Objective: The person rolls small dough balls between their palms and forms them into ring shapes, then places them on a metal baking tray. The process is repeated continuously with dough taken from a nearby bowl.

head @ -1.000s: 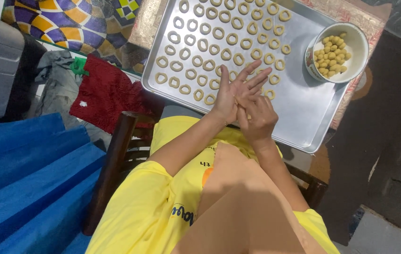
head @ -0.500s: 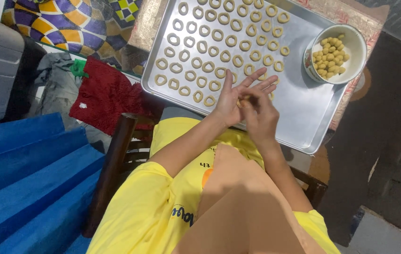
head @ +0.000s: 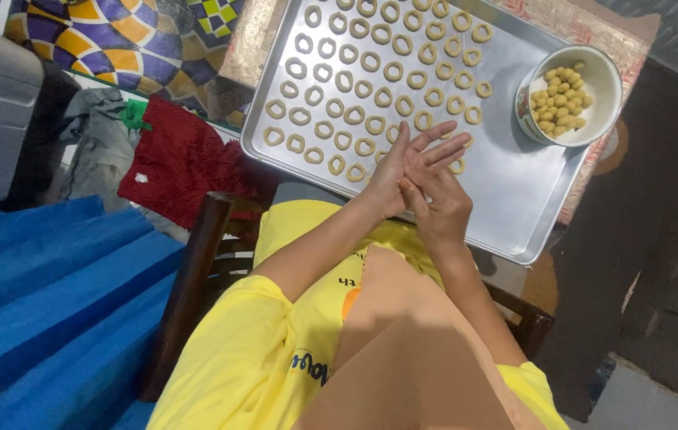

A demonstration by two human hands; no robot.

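Pressing palm to palm, left hand (head: 402,171) and right hand (head: 438,209) met over the near edge of the metal tray (head: 514,199). Left fingers (head: 442,143) were splayed wide and flat; right fingers lay across the left palm. Couldn't tell if dough sat between them. Head view: dough rings (head: 355,87) lined the tray in rows; bowl (head: 605,76) of dough balls (head: 562,99) sat at its right corner.

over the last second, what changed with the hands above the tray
Little: the left hand and right hand stay pressed together, palms sliding slightly against each other. Nothing was picked up or let go. The tray, dough rings and bowl stayed put.
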